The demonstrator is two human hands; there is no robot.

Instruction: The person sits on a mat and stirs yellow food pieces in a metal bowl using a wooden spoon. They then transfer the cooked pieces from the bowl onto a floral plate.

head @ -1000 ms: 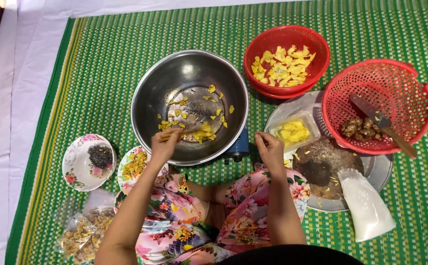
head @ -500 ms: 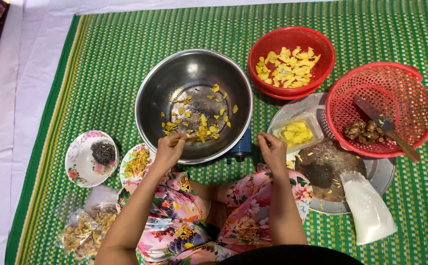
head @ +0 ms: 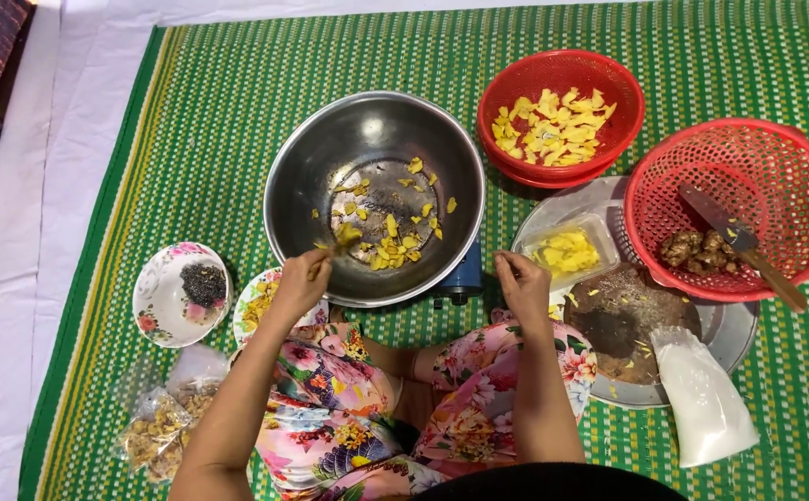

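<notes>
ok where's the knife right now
In the head view, the knife lies in the red basket at the far right, its blade beside the brown roots and its wooden handle sticking out over the rim.

The left hand [head: 301, 281] has drawn back from the steel bowl [head: 312, 167] to its near rim.

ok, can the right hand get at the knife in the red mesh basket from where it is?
Probably yes: the right hand is by the pan's rim, and the knife lies in the open-topped red mesh basket, its handle sticking over the rim, nothing covering it.
</notes>
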